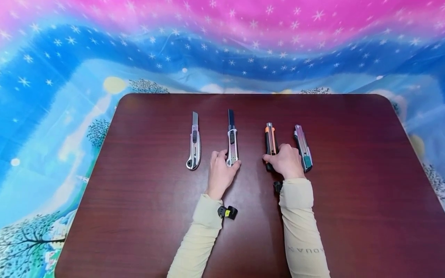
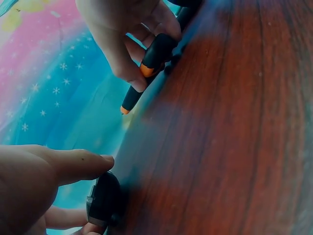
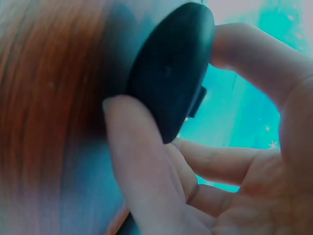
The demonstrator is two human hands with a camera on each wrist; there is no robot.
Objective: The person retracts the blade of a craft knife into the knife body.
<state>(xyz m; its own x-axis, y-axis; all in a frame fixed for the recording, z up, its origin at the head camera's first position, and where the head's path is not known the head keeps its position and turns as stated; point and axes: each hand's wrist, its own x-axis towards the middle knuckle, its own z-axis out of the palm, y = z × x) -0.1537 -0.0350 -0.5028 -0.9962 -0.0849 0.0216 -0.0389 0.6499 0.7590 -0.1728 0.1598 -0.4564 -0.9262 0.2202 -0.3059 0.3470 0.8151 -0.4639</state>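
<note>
Four-sided work area aside, several snap-off utility knives lie in a row on the table. My left hand (image 1: 221, 173) pinches the lower end of a silver utility knife with a black blade (image 1: 232, 143), thumb on its right side, fingers on its left. The left wrist view has that knife's dark butt (image 2: 105, 196) between thumb and fingers. My right hand (image 1: 286, 160) grips the lower part of an orange-and-black utility knife (image 1: 270, 141). Its rounded black end (image 3: 171, 73) shows between thumb and index finger in the right wrist view.
Left of my left hand lies a silver utility knife with its blade out (image 1: 194, 146). A utility knife with a green end (image 1: 303, 146) lies right beside my right hand. The dark red-brown table (image 1: 139, 216) has rounded corners; a snowflake-patterned cloth (image 1: 222, 50) hangs behind it.
</note>
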